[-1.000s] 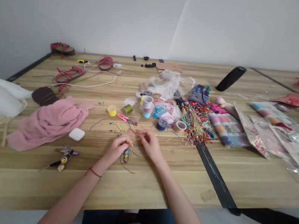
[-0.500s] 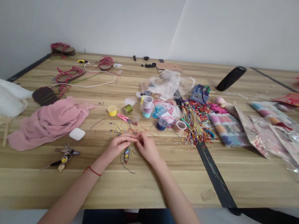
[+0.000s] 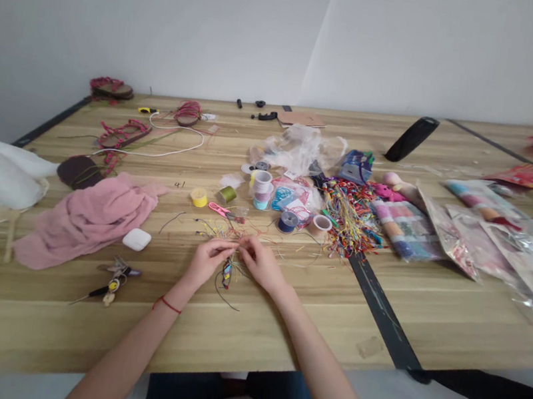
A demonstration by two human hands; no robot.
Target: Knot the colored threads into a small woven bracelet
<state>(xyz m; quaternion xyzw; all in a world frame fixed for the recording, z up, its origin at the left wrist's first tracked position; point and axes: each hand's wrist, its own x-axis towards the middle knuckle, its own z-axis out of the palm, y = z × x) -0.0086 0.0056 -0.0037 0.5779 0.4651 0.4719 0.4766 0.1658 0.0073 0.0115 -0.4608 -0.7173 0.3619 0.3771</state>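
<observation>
My left hand (image 3: pixel 210 258) and my right hand (image 3: pixel 257 260) meet over the table, fingertips pinched together on thin cords. Under them, toward me, a small knotted bundle of multicoloured cord (image 3: pixel 227 275) in blue, yellow and red lies with loose ends spreading out. One dark cord end (image 3: pixel 226 300) curls away on the wood. Exactly which strand each hand grips is too small to see. Just beyond the fingers are loose yellow and red threads (image 3: pixel 216 228), pink thread snips (image 3: pixel 218 209) and a yellow spool (image 3: pixel 198 197).
Green (image 3: pixel 227 195), navy (image 3: pixel 288 222) and pale brown (image 3: pixel 322 225) spools stand behind my hands. A heap of colourful cords (image 3: pixel 351 220) lies to the right. On the left are a pink cloth (image 3: pixel 96 220), a white case (image 3: pixel 137 239) and a bunch of keys (image 3: pixel 115 283).
My left hand's fingers have curled in more and dipped slightly toward me. My right hand has shifted a touch left. The cord bundle stays about where it was.
</observation>
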